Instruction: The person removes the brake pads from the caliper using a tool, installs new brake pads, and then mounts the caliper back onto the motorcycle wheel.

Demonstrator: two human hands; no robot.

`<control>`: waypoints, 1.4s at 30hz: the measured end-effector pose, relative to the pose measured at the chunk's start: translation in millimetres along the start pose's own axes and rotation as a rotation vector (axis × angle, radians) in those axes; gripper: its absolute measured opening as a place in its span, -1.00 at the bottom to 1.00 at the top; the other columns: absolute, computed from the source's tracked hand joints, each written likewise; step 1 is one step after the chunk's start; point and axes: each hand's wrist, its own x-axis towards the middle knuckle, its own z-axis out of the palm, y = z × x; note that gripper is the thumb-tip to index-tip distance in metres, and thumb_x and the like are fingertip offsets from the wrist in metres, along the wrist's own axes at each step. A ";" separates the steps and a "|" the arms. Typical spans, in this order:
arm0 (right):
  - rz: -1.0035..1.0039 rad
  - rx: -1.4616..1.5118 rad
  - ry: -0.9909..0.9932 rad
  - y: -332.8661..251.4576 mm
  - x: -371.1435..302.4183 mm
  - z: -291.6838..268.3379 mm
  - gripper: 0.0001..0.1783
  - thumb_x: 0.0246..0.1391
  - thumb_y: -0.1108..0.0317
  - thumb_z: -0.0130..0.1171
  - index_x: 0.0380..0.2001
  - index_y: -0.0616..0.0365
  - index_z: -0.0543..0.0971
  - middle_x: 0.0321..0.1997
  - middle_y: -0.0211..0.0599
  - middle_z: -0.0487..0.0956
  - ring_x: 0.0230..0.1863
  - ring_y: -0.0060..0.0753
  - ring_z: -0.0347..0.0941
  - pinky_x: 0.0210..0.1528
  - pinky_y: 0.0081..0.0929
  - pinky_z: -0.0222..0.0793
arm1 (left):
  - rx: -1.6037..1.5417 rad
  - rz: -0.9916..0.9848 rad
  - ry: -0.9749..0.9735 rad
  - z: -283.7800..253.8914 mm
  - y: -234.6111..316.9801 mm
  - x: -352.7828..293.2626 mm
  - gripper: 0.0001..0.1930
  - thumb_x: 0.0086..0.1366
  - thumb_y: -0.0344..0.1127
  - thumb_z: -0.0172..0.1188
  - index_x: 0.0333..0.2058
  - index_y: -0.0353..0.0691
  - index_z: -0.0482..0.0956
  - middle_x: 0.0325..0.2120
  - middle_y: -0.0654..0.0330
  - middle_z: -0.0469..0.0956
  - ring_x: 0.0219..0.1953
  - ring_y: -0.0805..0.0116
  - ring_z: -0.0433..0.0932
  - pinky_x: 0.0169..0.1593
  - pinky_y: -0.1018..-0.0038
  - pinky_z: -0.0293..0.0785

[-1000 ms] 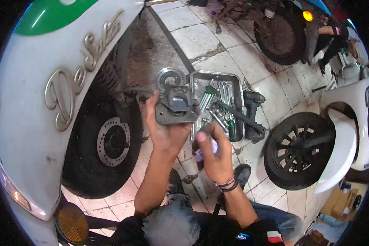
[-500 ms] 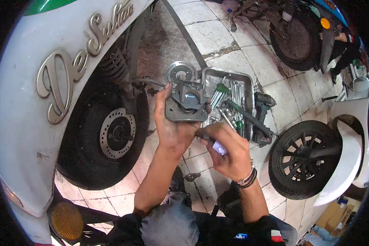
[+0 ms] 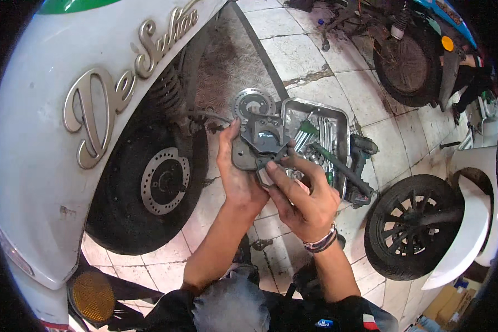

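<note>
A: Changed vs half a second back?
B: Small pale item gone from right hand (image 3: 307, 202). Now spread open, fingertips (image 3: 272, 165) resting on lower edge of brake caliper (image 3: 263, 143). Left hand (image 3: 239, 176) same as before: clamped on caliper's left side, thumb up along the bracket edge. Whole view shifted slightly.

A: Caliper orientation?
B: Long axis roughly left-right between the two sets of fingers, slightly tilted. Dark flat face turned up toward camera. Bracket plate showing under left fingers. Held off the floor, just above both palms.

A: Surroundings, big to small?
B: White scooter body (image 3: 44, 144) far left of left fingers. Rear wheel (image 3: 149, 188) with brake disc (image 3: 165, 180) just left of left wrist. Loose black wheel (image 3: 412, 224) well right of right hand. Second scooter (image 3: 415, 50) up and right, well apart. Metal tool tray (image 3: 340, 113) just beyond right fingertips, partly hidden by caliper. Cordless impact wrench (image 3: 362, 166) beside tray, right of fingers. Loose disc (image 3: 252, 102) right behind caliper, lower half blocked. Wristband (image 3: 322, 241) on right wrist.

A: Blocking anything?
B: Right fingers covering caliper's lower right corner; underside not readable.
</note>
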 end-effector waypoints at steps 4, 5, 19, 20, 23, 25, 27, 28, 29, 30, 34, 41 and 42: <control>0.120 -0.039 -0.107 -10.2 3.3 -2.1 -0.43 -0.14 0.46 0.47 0.05 -0.04 0.70 -0.07 -0.17 0.62 -0.30 -0.27 0.65 -0.41 -0.41 0.56 | -0.025 -0.023 -0.001 -5.1 -0.4 0.6 -0.53 0.43 0.13 -0.05 -0.03 -0.15 0.54 -0.25 0.13 0.67 -0.23 0.23 0.68 -0.08 0.28 0.63; 0.140 -0.032 -0.123 -10.0 2.5 -2.5 -0.43 -0.14 0.46 0.48 0.05 -0.03 0.69 -0.06 -0.17 0.62 -0.31 -0.27 0.65 -0.39 -0.41 0.57 | -0.035 -0.029 0.002 -5.8 -0.7 1.9 -0.53 0.43 0.13 -0.05 -0.03 -0.15 0.54 -0.24 0.14 0.67 -0.22 0.24 0.68 -0.06 0.28 0.63; 0.159 0.080 0.074 -5.4 7.1 9.4 -0.55 -0.21 0.49 0.57 -0.14 0.16 0.70 -0.17 -0.15 0.67 -0.27 -0.24 0.68 -0.29 -0.41 0.57 | -0.077 -0.060 -0.009 -1.1 -0.3 -0.5 -0.55 0.44 0.12 -0.03 -0.08 -0.17 0.53 -0.29 0.14 0.65 -0.21 0.23 0.66 -0.02 0.29 0.59; 0.309 0.163 0.113 -8.9 8.0 12.2 -0.59 -0.20 0.49 0.57 -0.18 0.16 0.71 -0.19 -0.14 0.67 -0.27 -0.25 0.67 -0.28 -0.42 0.56 | -0.080 -0.045 0.015 -1.5 -1.4 0.1 -0.55 0.44 0.12 -0.03 -0.09 -0.17 0.53 -0.29 0.15 0.65 -0.20 0.24 0.65 -0.01 0.29 0.57; 0.480 0.269 0.133 -8.7 11.6 12.8 -0.70 -0.18 0.51 0.56 -0.29 0.17 0.73 -0.23 -0.11 0.67 -0.27 -0.28 0.65 -0.26 -0.45 0.52 | -0.072 -0.026 0.013 -5.7 -2.6 1.6 -0.55 0.43 0.11 -0.02 -0.10 -0.18 0.53 -0.29 0.13 0.65 -0.20 0.24 0.64 0.00 0.29 0.55; 0.397 0.144 0.113 -7.1 12.3 11.4 -0.73 -0.16 0.51 0.55 -0.30 0.18 0.73 -0.23 -0.12 0.66 -0.26 -0.27 0.65 -0.29 -0.44 0.52 | -0.099 -0.021 0.014 -1.3 -5.0 0.1 -0.55 0.43 0.11 -0.02 -0.09 -0.19 0.54 -0.28 0.13 0.64 -0.21 0.23 0.63 -0.02 0.30 0.55; 0.357 0.111 0.119 -9.3 13.9 11.4 -0.74 -0.15 0.51 0.55 -0.31 0.19 0.73 -0.22 -0.13 0.66 -0.27 -0.27 0.65 -0.31 -0.43 0.52 | -0.116 -0.006 0.018 -3.6 -3.9 -0.4 -0.55 0.43 0.11 -0.01 -0.09 -0.19 0.54 -0.28 0.12 0.64 -0.22 0.23 0.63 -0.03 0.31 0.55; 0.317 0.074 0.124 -10.6 14.3 11.3 -0.75 -0.14 0.50 0.54 -0.31 0.20 0.73 -0.21 -0.13 0.66 -0.29 -0.27 0.64 -0.33 -0.42 0.51 | -0.130 -0.022 0.014 -13.0 -4.3 2.4 -0.48 0.44 0.14 -0.06 -0.06 -0.25 0.56 -0.24 0.07 0.65 -0.18 0.18 0.63 0.01 0.26 0.55; 0.315 0.072 0.124 -9.8 13.5 11.6 -0.75 -0.14 0.50 0.54 -0.31 0.20 0.73 -0.21 -0.13 0.66 -0.29 -0.27 0.64 -0.33 -0.42 0.51 | -0.149 -0.040 0.007 -17.5 -4.6 4.9 -0.42 0.46 0.16 -0.11 -0.04 -0.31 0.58 -0.20 0.02 0.66 -0.14 0.13 0.63 0.06 0.20 0.54; 0.299 0.073 0.106 -9.0 11.3 12.3 -0.75 -0.13 0.49 0.53 -0.31 0.19 0.74 -0.20 -0.14 0.66 -0.32 -0.27 0.63 -0.34 -0.40 0.51 | -0.151 -0.041 0.005 -20.1 -4.6 5.6 -0.42 0.46 0.16 -0.11 -0.04 -0.31 0.58 -0.20 0.02 0.66 -0.14 0.13 0.63 0.06 0.20 0.54; 0.388 0.151 0.104 -6.3 -3.1 5.8 -0.89 0.04 0.50 0.40 -0.33 0.25 0.69 -0.28 -0.13 0.65 -0.46 -0.32 0.56 -0.40 -0.47 0.44 | -0.169 -0.080 -0.056 -17.5 -1.0 5.8 -0.43 0.44 0.18 -0.07 -0.02 -0.25 0.58 -0.19 0.04 0.66 -0.14 0.10 0.63 0.05 0.14 0.53; 0.581 0.677 -0.493 -26.0 -48.8 -46.5 -0.43 0.19 0.28 0.22 0.15 0.31 0.28 -0.50 -0.12 0.54 -0.55 -0.03 0.49 -0.41 -0.21 0.44 | -0.181 -0.154 0.031 -15.0 0.4 4.7 -0.45 0.41 0.21 -0.03 -0.02 -0.18 0.59 -0.19 0.00 0.64 -0.13 -0.03 0.60 0.04 0.10 0.51; 0.393 0.753 -0.528 -45.1 -42.5 -54.6 -0.55 0.21 0.21 0.19 0.05 0.27 0.40 -0.45 -0.18 0.57 -0.49 -0.12 0.52 -0.39 -0.27 0.45 | -0.130 -0.138 0.003 -18.9 3.1 4.4 -0.45 0.39 0.22 0.01 -0.03 -0.17 0.60 -0.17 0.01 0.62 -0.12 -0.05 0.59 0.05 0.11 0.50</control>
